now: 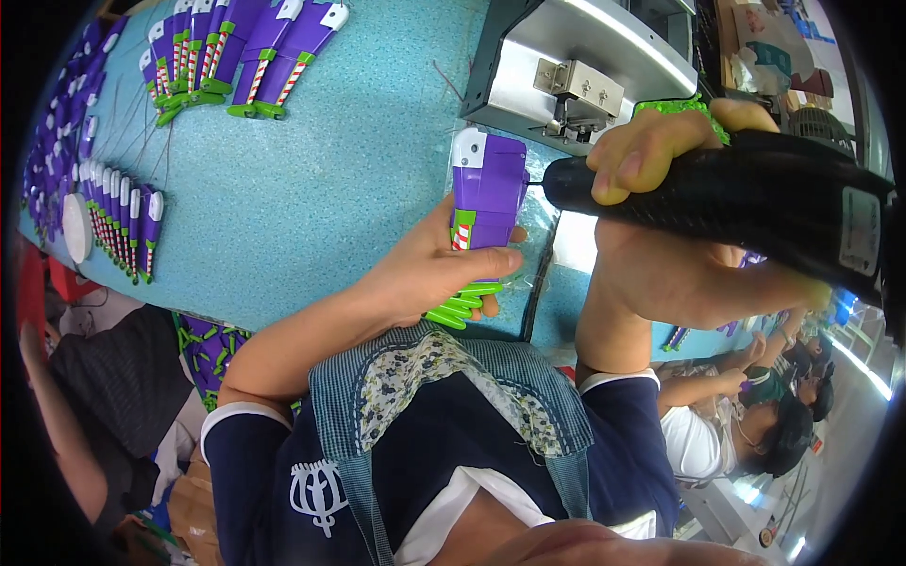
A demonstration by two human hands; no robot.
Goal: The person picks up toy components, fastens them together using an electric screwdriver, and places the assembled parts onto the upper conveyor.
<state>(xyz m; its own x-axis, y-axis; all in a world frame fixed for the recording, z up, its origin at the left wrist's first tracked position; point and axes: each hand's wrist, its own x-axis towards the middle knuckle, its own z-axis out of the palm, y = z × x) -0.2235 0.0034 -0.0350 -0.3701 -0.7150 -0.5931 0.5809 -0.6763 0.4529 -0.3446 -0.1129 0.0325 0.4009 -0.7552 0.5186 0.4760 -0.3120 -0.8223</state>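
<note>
My left hand point(436, 269) grips a stack of purple toy wing pieces point(486, 193) with white tips, red-and-white stripes and green edges, pressed against the blue table point(311, 198). My right hand point(675, 226) is closed around a black handheld power tool point(755, 203). The tool's thin tip points left and touches the side of the purple stack. A clear plastic bag lies under the stack.
Rows of the same purple wing pieces point(241, 47) lie at the table's far left and top, and another row point(123, 222) sits beside a white round disc point(75, 226). A grey metal fixture point(576, 71) stands behind the stack. Other people sit at right.
</note>
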